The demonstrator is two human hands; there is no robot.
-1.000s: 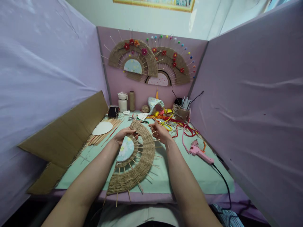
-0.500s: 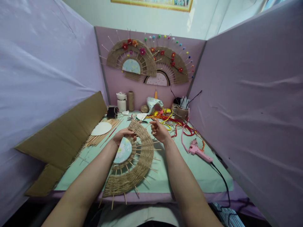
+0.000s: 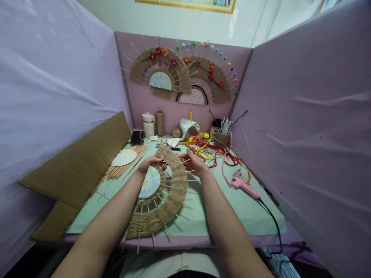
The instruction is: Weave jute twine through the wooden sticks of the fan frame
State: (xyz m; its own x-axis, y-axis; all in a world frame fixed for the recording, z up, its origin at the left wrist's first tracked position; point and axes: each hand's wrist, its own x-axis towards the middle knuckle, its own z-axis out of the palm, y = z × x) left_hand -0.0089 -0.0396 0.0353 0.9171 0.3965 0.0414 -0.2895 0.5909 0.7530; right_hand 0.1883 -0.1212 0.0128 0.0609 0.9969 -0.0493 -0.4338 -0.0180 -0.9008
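Note:
A half-round woven twine fan (image 3: pixel 178 179) is held tilted over the front of the table, thin wooden sticks radiating past its outer rim. Its inner half-circle is covered in pale blue floral cloth (image 3: pixel 151 182). My left hand (image 3: pixel 149 165) grips the fan's upper inner part, by the gap between the two woven bands. At the upper outer rim, my right hand (image 3: pixel 195 164) has its fingers curled against the edge among the stick ends. The right thumb points up, and those fingertips are partly hidden behind the weave.
A pink glue gun (image 3: pixel 245 187) with a black cord lies at right. Red and yellow pipe cleaners (image 3: pixel 220 148) tangle behind the hands. Loose sticks (image 3: pixel 116 173) and a white oval (image 3: pixel 124 157) are at left, beside cardboard (image 3: pixel 81 162). Finished fans (image 3: pixel 136 69) hang on the back panel.
My right hand has gone from a raised pinch to the fan's outer rim, its fingers now reaching to the edge. The fan has shifted slightly up and left in my left hand.

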